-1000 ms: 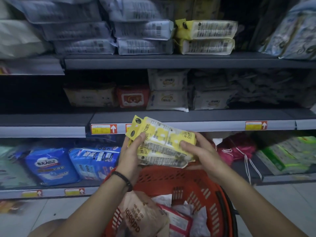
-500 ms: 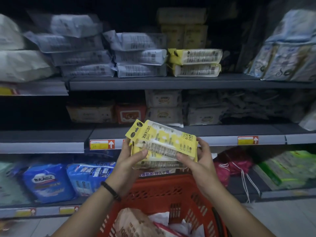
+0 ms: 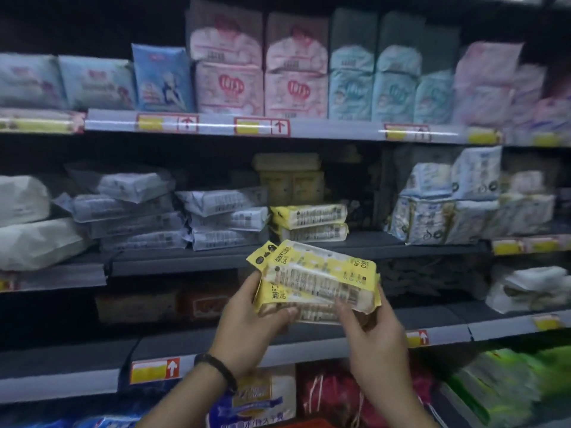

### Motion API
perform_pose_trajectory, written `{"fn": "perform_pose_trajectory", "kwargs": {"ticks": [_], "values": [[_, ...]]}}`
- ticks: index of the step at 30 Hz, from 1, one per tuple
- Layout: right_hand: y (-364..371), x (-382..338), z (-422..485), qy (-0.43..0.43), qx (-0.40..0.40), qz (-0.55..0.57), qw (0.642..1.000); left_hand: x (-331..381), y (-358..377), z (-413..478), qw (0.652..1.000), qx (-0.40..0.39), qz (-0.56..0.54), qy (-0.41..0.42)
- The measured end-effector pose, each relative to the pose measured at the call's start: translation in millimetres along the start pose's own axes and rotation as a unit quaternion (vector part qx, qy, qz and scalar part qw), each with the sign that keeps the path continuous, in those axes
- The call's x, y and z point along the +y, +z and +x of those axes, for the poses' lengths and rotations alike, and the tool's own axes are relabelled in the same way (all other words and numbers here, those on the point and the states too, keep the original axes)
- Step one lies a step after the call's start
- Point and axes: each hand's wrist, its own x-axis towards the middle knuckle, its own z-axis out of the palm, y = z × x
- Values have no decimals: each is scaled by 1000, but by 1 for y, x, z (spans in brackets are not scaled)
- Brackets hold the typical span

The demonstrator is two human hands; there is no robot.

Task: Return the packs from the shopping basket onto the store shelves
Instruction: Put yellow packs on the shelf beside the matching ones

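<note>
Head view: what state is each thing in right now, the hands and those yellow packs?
Held packs: two, stacked, tilted, in the air.
Left hand: grips their left end.
Right hand: grips their right end.
Shelf packs: two, stacked flat on the shelf.

Shopping basket (image 3: 309, 424): only a red sliver shows at the bottom edge. Lower yellow pack (image 3: 275, 299) mostly hidden under the upper pack (image 3: 321, 270) and the fingers of left hand (image 3: 247, 332) and right hand (image 3: 377, 341). Small print on both unreadable. Green packs (image 3: 500, 387) at lower right smeared. Price tags (image 3: 262, 126) illegible. Forearms cut off below.
</note>
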Motion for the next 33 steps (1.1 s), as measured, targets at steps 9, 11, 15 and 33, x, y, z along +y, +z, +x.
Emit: {"fn": "perform_pose_trajectory", "kwargs": {"ticks": [9, 11, 15, 33], "values": [[4, -74, 129, -65, 1, -69, 996, 56, 3, 102, 975, 113, 175, 82], [12, -83, 160, -70, -16, -79, 994, 62, 5, 132, 954, 153, 245, 79], [32, -82, 215, -70, -13, -83, 994, 73, 16, 183, 943, 171, 282, 44], [26, -58, 214, -23, -73, -220, 973, 62, 12, 197, 902, 116, 415, 35]]}}
